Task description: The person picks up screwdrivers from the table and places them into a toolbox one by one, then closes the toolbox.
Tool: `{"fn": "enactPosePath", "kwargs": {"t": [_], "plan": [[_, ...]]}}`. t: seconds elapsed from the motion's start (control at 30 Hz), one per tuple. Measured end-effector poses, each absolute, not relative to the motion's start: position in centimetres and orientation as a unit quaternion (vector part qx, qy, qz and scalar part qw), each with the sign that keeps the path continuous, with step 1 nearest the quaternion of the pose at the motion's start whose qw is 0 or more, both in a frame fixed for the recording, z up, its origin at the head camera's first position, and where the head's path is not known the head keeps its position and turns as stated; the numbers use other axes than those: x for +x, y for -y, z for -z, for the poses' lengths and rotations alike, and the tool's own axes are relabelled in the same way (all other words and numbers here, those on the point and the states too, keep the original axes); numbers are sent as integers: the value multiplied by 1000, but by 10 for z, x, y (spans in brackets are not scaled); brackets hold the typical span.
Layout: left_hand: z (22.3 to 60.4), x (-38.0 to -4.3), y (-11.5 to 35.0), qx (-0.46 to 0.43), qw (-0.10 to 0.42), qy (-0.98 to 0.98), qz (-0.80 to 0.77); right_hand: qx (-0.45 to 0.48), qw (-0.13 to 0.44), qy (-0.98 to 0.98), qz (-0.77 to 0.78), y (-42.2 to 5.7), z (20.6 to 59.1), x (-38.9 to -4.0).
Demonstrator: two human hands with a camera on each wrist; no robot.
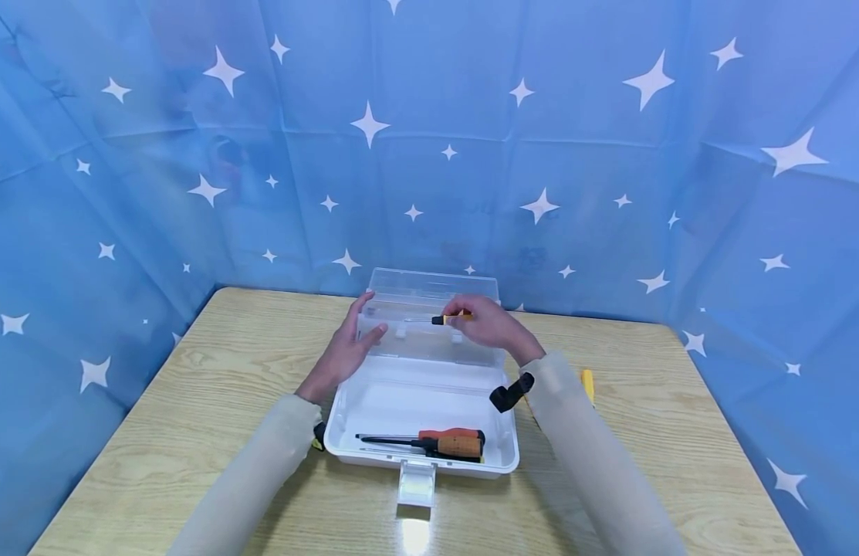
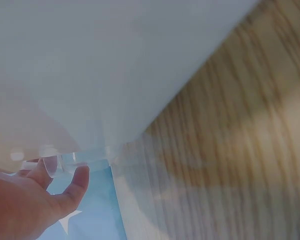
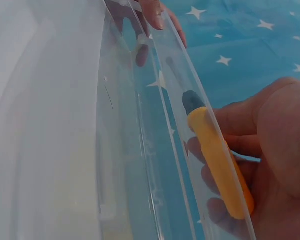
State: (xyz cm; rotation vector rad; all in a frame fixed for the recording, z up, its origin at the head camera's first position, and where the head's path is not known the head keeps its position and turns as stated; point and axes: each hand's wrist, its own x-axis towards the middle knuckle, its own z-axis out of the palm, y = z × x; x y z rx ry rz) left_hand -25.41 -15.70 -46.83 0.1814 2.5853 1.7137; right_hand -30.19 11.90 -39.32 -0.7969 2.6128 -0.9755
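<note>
A white toolbox [image 1: 401, 398] stands on the table with its clear lid [image 1: 429, 283] tipped up at the back. My left hand [image 1: 342, 357] holds the lid's left edge, thumb on the inner side; the left wrist view shows this hand [image 2: 32, 205] beyond the box's white wall. My right hand [image 1: 495, 324] grips a screwdriver [image 1: 439, 320] with a yellow and black handle, its thin shaft pointing left across the lid. In the right wrist view the handle [image 3: 217, 162] shows through the clear plastic, fingers behind it. Inside the box's front lie a wooden-handled screwdriver [image 1: 459, 445] and a red-handled tool [image 1: 446, 433].
A white latch [image 1: 416, 485] hangs from the box's front. To the right, a yellow-handled item [image 1: 587, 382] lies partly behind my sleeve. A black and yellow item [image 1: 319, 438] sits by the box's left side. Blue starry cloth [image 1: 436, 177] hangs behind the table [image 1: 193, 401].
</note>
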Motion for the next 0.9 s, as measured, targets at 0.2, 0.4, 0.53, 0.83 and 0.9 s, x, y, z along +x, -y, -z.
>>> {"fn": "enactPosePath", "kwargs": {"t": [0.2, 0.4, 0.53, 0.83, 0.9], "plan": [[467, -254, 156, 57, 13, -835, -547, -284, 124, -896, 317, -119, 393, -301], [467, -253, 156, 59, 14, -832, -552, -286, 127, -896, 316, -118, 394, -301], [467, -253, 156, 54, 16, -832, -552, -287, 126, -894, 320, -118, 395, -301], [468, -253, 155, 54, 10, -838, -543, -289, 120, -888, 336, -119, 397, -302], [468, -253, 155, 53, 9, -839, -542, -288, 120, -887, 339, -119, 397, -301]]}}
